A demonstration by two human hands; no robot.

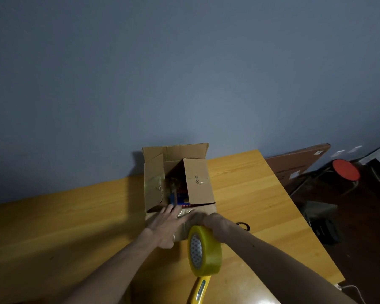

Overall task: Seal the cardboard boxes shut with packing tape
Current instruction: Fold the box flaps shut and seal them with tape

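Past the yellow knife [199, 289], right hand [214, 222] grips the tape roll [206, 253] just before the box [198, 181], while left hand [169, 226] presses its near flap with straight fingers [167, 212].

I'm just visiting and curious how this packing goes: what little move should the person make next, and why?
Probably fold the side flaps shut before taping. The cardboard box is open: its right flap tilts over the opening, the far flap stands up. The left hand presses flat on the near flap, while the right hand grips the tape roll.
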